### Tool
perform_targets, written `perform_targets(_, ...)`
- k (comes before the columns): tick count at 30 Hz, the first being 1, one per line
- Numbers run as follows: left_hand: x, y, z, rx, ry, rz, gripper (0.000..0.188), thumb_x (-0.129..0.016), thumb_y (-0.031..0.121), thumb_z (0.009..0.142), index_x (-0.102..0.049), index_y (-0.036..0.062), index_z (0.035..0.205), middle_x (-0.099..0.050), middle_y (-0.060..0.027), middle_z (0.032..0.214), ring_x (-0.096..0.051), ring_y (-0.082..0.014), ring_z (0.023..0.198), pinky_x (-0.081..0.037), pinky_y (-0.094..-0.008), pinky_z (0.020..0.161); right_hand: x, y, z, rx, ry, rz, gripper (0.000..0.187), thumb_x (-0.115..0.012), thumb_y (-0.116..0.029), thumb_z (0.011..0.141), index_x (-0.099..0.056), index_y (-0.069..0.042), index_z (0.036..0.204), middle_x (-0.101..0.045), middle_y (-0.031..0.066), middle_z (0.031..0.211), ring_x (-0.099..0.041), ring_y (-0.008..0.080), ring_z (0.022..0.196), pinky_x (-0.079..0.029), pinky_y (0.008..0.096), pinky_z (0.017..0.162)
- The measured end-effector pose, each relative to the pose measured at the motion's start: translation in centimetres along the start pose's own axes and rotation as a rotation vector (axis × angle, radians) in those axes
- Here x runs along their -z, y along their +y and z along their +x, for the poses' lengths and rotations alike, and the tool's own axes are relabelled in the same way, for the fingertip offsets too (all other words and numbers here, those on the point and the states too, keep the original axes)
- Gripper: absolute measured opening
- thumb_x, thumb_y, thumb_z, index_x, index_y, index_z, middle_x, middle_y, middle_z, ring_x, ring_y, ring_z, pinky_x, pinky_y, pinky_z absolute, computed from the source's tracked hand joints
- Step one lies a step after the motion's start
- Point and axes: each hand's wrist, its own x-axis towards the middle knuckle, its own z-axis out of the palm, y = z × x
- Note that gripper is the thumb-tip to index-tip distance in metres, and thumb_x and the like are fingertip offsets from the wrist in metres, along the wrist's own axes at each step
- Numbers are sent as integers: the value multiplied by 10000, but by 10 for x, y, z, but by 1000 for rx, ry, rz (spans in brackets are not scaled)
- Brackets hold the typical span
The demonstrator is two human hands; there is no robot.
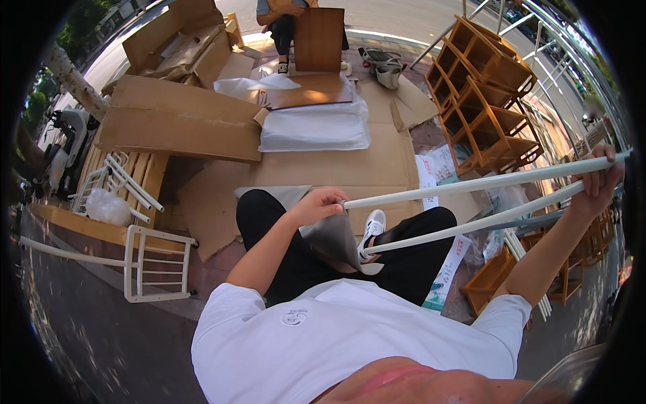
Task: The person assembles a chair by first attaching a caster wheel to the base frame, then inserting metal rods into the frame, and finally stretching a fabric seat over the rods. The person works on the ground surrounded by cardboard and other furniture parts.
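Observation:
Two long white tubes (471,183) stretch from my lap out to the right. My right hand (599,176) is raised at the far right, its fingers wrapped round the upper tube and close to the lower one. A grey sheet of cloth (334,241) hangs between the tubes' left ends, above my crossed legs. My left hand (320,206) pinches the cloth's upper edge, right beside the upper tube's left end. The cloth hides how the tube ends sit in it.
Flat cardboard (323,168) lies ahead, bearing a white foam-wrapped panel (313,128). Beyond it, another person holds a brown board (318,39). Stacked wooden frames (481,101) stand right; a white metal frame (158,262) and wooden bench (101,225) are left.

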Motion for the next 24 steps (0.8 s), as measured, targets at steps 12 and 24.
perform_targets(12,-24,42,-3,-74,-259,523,460,-772,82,813,-611,35,1242,-681,-108,1091,-628,-233,969,-491,-360,840,-11,-2,-11,-54,-87,-8,232,-706,-179,945,-528,-30,955,-420,12,686,-372,52,351,-304,194,312)
perform_targets(24,-32,72,21,-195,-87,596,440,-807,91,772,-674,60,1190,-710,-136,971,-657,-263,836,-512,-360,765,-22,5,-5,-59,-25,-133,280,-683,-211,958,-526,-18,1087,-420,6,644,-325,51,362,-262,208,336)
